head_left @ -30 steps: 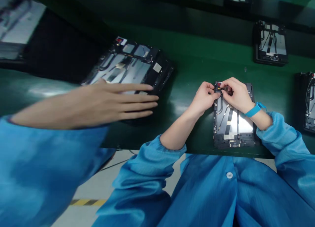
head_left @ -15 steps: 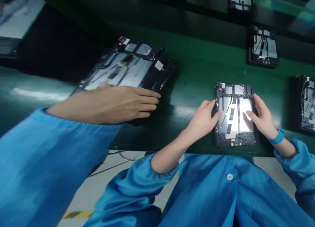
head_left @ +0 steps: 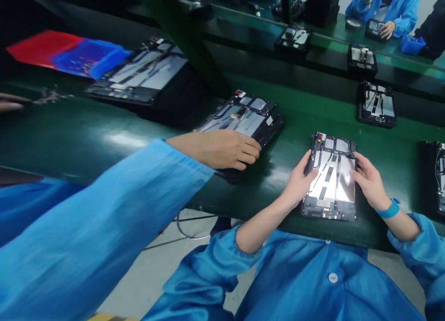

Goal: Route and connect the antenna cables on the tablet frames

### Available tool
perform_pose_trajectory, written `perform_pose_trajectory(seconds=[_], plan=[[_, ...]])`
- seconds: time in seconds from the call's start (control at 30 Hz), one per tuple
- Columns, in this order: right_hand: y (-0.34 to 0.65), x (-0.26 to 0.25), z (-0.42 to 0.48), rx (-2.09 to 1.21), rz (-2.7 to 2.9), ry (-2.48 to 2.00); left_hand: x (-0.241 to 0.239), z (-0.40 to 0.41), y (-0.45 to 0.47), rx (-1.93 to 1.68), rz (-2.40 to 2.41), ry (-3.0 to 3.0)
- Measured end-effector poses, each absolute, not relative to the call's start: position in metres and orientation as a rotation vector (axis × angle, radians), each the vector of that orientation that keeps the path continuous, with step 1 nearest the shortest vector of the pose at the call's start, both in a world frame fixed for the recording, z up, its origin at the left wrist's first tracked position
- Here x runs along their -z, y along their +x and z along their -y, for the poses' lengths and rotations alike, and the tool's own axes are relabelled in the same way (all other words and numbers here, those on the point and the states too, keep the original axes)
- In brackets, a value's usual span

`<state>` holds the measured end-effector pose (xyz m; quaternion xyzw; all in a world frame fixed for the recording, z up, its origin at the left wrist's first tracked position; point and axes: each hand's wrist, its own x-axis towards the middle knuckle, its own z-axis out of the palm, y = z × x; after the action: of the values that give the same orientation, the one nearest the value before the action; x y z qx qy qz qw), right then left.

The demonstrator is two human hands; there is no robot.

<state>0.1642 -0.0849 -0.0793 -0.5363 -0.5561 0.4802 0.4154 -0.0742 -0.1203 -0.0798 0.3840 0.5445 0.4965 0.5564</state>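
Your left hand (head_left: 298,184) and right hand (head_left: 369,182) are apart, each clasped on one long side of the open black tablet shell (head_left: 332,179) with its silvery inner plate and dark ribbon cables. Your thumbs lie on the plate, and the fingers curl under the edges, out of sight. The tablet shell sits between your hands, just above your chest, its near end at the front lip of the dark green conveyor belt (head_left: 104,140). You cannot tell whether it rests fully on the belt or is tipped up slightly. A bright blue wristband (head_left: 389,209) circles your right wrist.

To the left of your left hand, a co-worker's hand (head_left: 222,149) in a long blue sleeve lies flat on the near edge of a second open black tablet (head_left: 243,114), covering that corner. Beyond your right hand a third open tablet (head_left: 377,103) lies on the belt. Another tablet (head_left: 440,172), further right, is cut off by the picture's edge.

Far off to the left, a blurred tablet (head_left: 139,73) lies beside a red and blue sheet (head_left: 66,54), too smeared to read. Someone's fingertips (head_left: 9,103) just enter at the left border. Well beyond your hands, a seated person in a blue coat (head_left: 385,5) is only partly in view.
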Motion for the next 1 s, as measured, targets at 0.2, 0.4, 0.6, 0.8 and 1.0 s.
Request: perform_pose_trajectory(seconds=[0.2, 0.4, 0.6, 0.8, 1.0], plan=[[0.174, 0.05, 0.009, -1.242, 0.806, -1.395, 0.089, 0.123, -0.079, -1.204, -1.26, 0.856], [0.196, 0.015, -0.076, -1.232, 0.297, -1.407, 0.088, 0.124, -0.082, -1.166, -1.237, 0.852], [0.199, 0.005, -0.112, -1.249, 0.16, -1.401, 0.092, 0.124, -0.084, -1.148, -1.215, 0.869], [0.198, 0.002, -0.141, -1.337, 0.165, -1.487, 0.095, 0.115, -0.08, -1.126, -1.182, 0.929], [0.187, 0.002, -0.167, -1.4, 0.302, -1.44, 0.085, 0.108, -0.083, -1.113, -1.197, 0.942]])
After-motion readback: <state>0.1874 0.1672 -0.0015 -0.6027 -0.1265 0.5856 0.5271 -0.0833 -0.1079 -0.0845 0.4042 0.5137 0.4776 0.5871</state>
